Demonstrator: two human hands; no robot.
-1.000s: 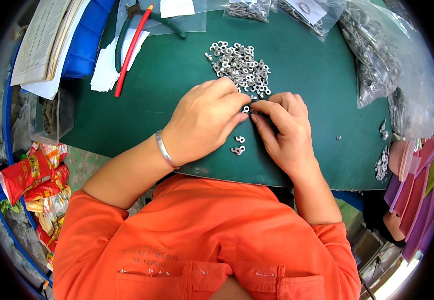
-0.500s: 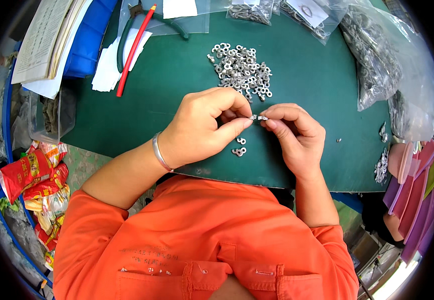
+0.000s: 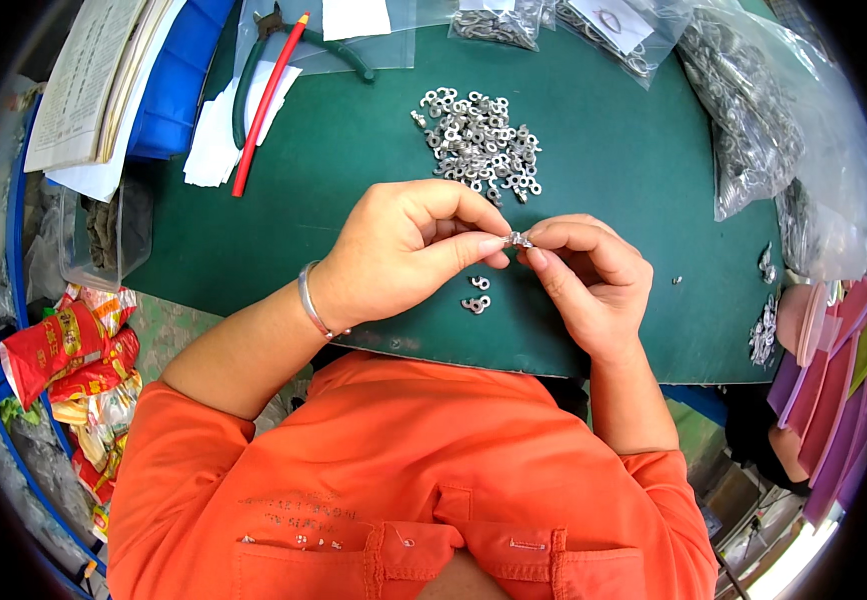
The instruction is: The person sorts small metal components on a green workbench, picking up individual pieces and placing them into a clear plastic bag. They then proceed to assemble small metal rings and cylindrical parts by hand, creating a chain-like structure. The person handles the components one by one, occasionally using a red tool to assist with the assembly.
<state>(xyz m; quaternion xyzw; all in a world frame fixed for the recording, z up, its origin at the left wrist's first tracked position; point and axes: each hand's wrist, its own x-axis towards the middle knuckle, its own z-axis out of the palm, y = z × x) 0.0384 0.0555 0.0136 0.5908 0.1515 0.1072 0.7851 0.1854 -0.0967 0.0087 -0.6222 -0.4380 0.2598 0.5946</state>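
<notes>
Above the near middle of the green table, my left hand [image 3: 404, 238] and my right hand [image 3: 594, 285] are closed in pinches, fingertip to fingertip. Between them small silvery metal links [image 3: 518, 240] touch end to end; fingers cover part of them, so I cannot tell whether they are hooked together. Just beyond lies a heap of similar metal links [image 3: 484, 145], shaped like small hooked rings. Nearer me, below the left fingertips, a loose link [image 3: 480, 284] rests beside a small group of links [image 3: 476, 304].
Green-handled pliers [image 3: 246, 95] and a red pen [image 3: 272, 105] lie on white paper at the far left. A blue bin [image 3: 179, 85] stands beside them. Plastic bags of metal parts [image 3: 744, 120] line the far right. More small metal pieces [image 3: 764, 330] sit near the right edge.
The gap between the pieces held in my two hands has closed, and they now touch. Both hands have shifted only slightly.
</notes>
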